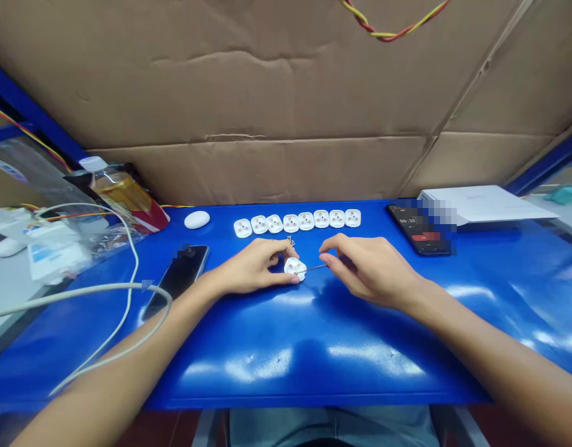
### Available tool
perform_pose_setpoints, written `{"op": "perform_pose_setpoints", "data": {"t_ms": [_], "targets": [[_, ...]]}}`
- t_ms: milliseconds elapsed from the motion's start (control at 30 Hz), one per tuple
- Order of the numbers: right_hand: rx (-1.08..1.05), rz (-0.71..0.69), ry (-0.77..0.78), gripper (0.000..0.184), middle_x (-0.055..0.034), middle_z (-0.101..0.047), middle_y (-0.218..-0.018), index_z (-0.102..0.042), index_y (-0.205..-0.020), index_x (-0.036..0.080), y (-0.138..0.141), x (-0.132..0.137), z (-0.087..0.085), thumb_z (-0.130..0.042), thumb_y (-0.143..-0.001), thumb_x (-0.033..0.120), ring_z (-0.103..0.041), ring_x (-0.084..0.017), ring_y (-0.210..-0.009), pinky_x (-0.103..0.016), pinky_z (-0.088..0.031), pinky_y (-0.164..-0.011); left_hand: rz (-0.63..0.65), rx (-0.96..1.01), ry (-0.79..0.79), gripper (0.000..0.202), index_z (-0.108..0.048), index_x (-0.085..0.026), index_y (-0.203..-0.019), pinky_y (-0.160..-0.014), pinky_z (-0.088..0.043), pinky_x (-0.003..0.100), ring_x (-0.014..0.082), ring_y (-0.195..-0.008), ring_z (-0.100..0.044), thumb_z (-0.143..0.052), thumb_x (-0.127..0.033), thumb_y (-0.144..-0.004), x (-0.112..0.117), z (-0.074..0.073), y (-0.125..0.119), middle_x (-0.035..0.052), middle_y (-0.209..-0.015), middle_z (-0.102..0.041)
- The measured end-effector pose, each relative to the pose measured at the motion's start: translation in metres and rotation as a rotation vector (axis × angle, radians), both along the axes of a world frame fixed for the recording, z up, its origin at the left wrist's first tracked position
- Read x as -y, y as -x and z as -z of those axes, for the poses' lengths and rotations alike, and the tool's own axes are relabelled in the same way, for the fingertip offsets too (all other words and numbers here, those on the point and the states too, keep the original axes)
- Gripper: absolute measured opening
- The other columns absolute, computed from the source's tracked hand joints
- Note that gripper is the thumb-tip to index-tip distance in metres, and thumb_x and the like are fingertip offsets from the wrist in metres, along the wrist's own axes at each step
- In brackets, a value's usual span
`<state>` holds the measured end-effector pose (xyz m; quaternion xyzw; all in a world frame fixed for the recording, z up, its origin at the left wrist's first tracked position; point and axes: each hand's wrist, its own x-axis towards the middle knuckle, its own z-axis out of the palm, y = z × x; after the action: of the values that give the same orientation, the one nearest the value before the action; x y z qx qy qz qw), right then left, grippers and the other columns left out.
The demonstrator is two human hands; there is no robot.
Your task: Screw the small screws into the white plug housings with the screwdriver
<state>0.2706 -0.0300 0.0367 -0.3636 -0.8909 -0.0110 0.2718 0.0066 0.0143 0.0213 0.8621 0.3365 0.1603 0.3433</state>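
Note:
A white plastic socket piece (295, 268) with copper-coloured contacts lies at the middle of the blue table, held between the thumb and fingers of my left hand (253, 267). My right hand (376, 267), to the right of it, pinches a thin dark metal tool (315, 267). The tool's tip reaches the face of the white piece; its other end is hidden in my hand. Just beyond the piece is a small pile of screws (290, 242), partly behind my left fingers. Farther back, several similar white socket pieces (306, 221) stand in a row with their contacts facing up.
A phone (419, 230) lies at right beside a white box (486, 205). Another dark phone (178, 279) is near my left forearm. At left are a white oval case (196, 220), a tilted bottle (118, 192) and a looping pale cable (134, 248). Cardboard (267, 93) forms the back wall.

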Motion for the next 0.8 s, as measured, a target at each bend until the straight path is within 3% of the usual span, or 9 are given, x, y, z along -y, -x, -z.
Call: {"op": "perform_pose_setpoints", "data": {"t_ms": [100,200,367,567,700,800], "targets": [[-0.047,-0.045,-0.024,0.013,-0.0062,-0.073,-0.090,-0.060,-0.108,0.020,0.0017,0.0010,0.0014,-0.051,-0.099,0.019,-0.068,-0.020,-0.075,-0.031,-0.049,-0.067,-0.007,-0.001,-0.016,0.036,-0.071,-0.020,-0.107,-0.064,-0.037,0.025,0.0142,-0.072,-0.052,-0.076,-0.051,-0.090,-0.0005,0.0001,0.0007,-0.0001,-0.085,-0.065],[-0.084,-0.072,0.015,0.019,-0.0089,-0.073,-0.100,-0.058,-0.113,0.020,0.0036,0.0033,0.0016,-0.053,-0.095,0.017,-0.069,-0.022,-0.084,-0.034,-0.053,-0.073,-0.003,0.003,-0.019,0.036,-0.071,-0.020,-0.108,-0.065,-0.037,0.026,0.0148,-0.073,-0.053,-0.075,-0.051,-0.090,-0.0003,-0.0008,0.0012,0.0005,-0.087,-0.066],[-0.077,0.018,0.069,0.012,-0.0037,-0.073,-0.083,-0.061,-0.107,0.020,0.0036,0.0020,0.0043,-0.054,-0.103,0.030,-0.067,-0.019,-0.066,-0.032,-0.048,-0.061,0.002,-0.005,-0.014,0.037,-0.071,-0.020,-0.109,-0.065,-0.037,0.025,0.0146,-0.073,-0.053,-0.074,-0.052,-0.091,0.0002,-0.0013,0.0016,0.0006,-0.087,-0.066],[-0.141,-0.047,0.076,0.021,-0.0096,-0.072,-0.104,-0.058,-0.114,0.020,0.0069,0.0046,0.0029,-0.054,-0.094,0.017,-0.071,-0.023,-0.091,-0.035,-0.056,-0.078,0.011,0.023,-0.027,0.035,-0.072,-0.020,-0.111,-0.063,-0.036,0.025,0.0133,-0.071,-0.052,-0.075,-0.049,-0.091,-0.0014,0.0024,0.0015,-0.0002,-0.088,-0.067],[-0.069,0.041,0.061,0.016,-0.0038,-0.072,-0.081,-0.060,-0.114,0.018,0.0061,0.0041,0.0034,-0.055,-0.102,0.028,-0.068,-0.020,-0.067,-0.032,-0.049,-0.063,0.017,0.011,-0.032,0.037,-0.072,-0.020,-0.111,-0.063,-0.036,0.025,0.0131,-0.071,-0.052,-0.075,-0.051,-0.091,-0.0010,0.0001,0.0012,-0.0002,-0.088,-0.068],[-0.045,-0.046,-0.030,0.012,-0.0034,-0.071,-0.080,-0.062,-0.109,0.019,0.0047,0.0028,0.0037,-0.053,-0.101,0.022,-0.065,-0.018,-0.066,-0.032,-0.048,-0.064,0.012,-0.005,-0.035,0.039,-0.073,-0.019,-0.112,-0.067,-0.038,0.025,0.0143,-0.075,-0.055,-0.075,-0.052,-0.091,-0.0004,-0.0019,0.0010,0.0006,-0.090,-0.069]]}}
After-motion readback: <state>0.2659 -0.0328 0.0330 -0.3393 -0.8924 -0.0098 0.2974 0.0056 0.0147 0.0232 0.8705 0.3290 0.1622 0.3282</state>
